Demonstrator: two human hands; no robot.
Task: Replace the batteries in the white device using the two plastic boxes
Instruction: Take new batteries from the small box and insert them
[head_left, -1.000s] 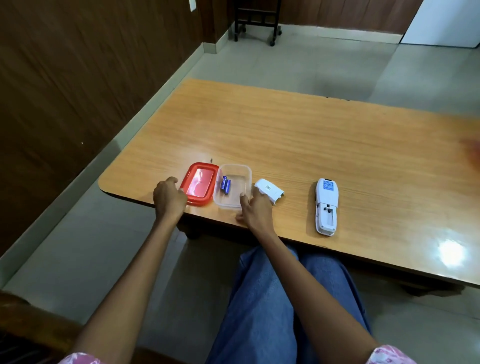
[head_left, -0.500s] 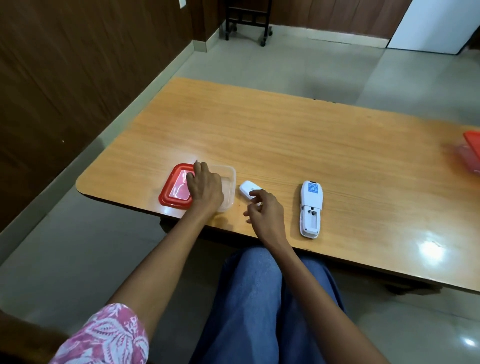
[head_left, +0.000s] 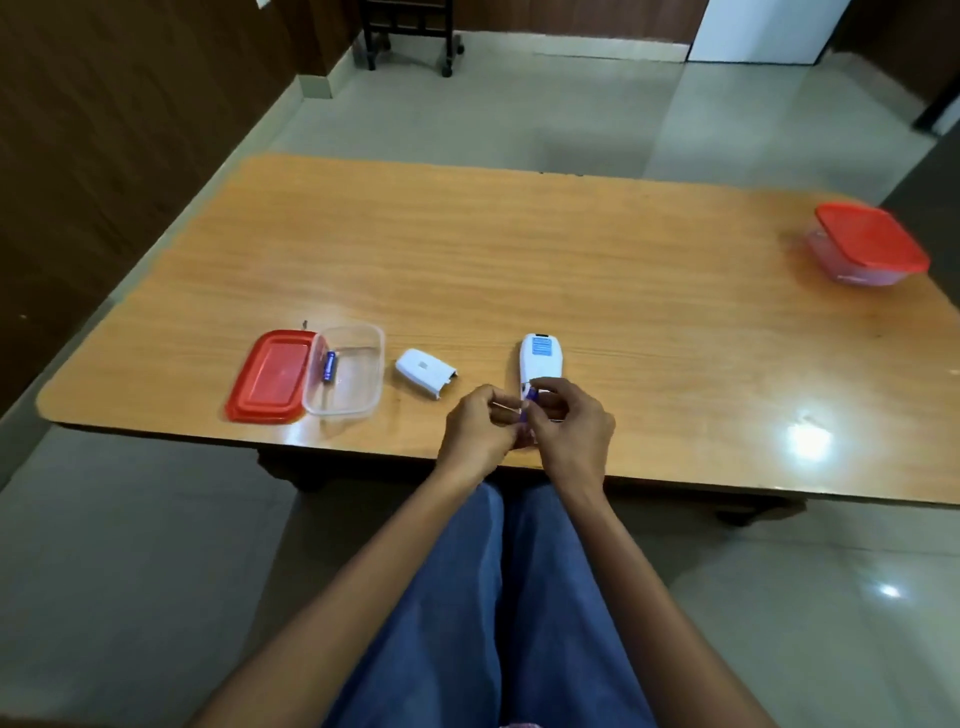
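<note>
left hand (head_left: 475, 431), right hand (head_left: 569, 427): joint pinch on battery (head_left: 529, 407)

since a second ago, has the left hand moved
Yes. The left hand went rightward, from beside the red lid, past the clear box, to the white device, where it and the right hand hold a blue battery.

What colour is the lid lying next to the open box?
Red; the lid shows best in the head view.

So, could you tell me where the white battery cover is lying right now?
In the head view the battery cover lies on the table, between the open clear box on its left and the white device on its right.
</note>
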